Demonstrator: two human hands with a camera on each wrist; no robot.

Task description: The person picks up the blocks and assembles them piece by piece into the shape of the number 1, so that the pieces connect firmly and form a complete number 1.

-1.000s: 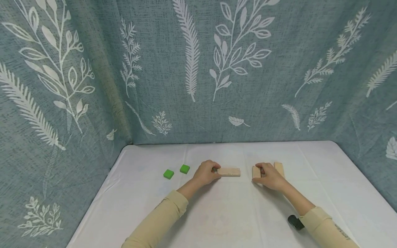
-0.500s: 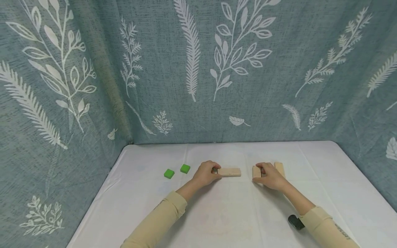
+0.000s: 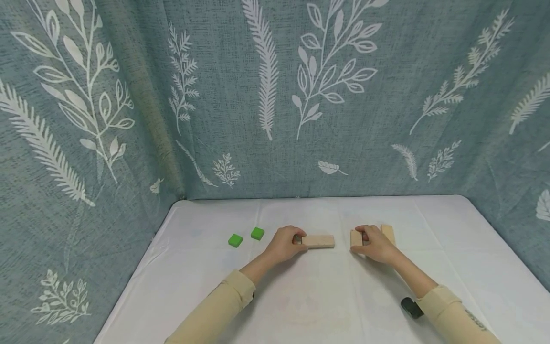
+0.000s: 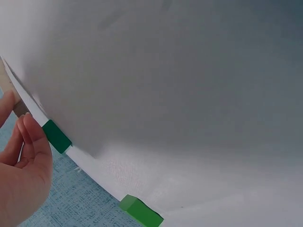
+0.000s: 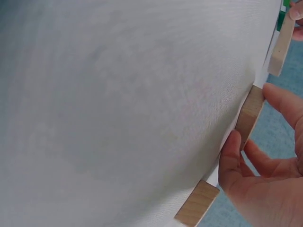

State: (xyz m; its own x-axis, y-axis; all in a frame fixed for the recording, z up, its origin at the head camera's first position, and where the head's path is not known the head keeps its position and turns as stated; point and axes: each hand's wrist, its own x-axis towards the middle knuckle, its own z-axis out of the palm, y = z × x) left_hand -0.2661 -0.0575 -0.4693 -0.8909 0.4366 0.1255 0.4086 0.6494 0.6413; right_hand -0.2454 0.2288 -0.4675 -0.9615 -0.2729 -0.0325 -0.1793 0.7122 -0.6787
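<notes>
My left hand (image 3: 283, 244) pinches the left end of a plain wooden block (image 3: 319, 241), which lies lengthwise across the table. To the right, my right hand (image 3: 374, 243) grips a second wooden block (image 3: 356, 239) between thumb and fingers; the right wrist view shows this block (image 5: 249, 116) at the fingertips. A third wooden block (image 3: 388, 234) lies just beyond the right hand, apart from it. Two green blocks, one nearer (image 3: 235, 240) and one farther (image 3: 258, 233), lie left of my left hand. My fingers hide part of both held blocks.
A white cloth covers the table (image 3: 301, 296). A black object (image 3: 411, 308) lies beside my right sleeve, partly hidden by it. Blue-green curtains (image 3: 275, 95) with white leaf patterns hang behind the table and at its sides.
My left hand and its wooden block have come slightly nearer to me. The right hand still holds its block in about the same place.
</notes>
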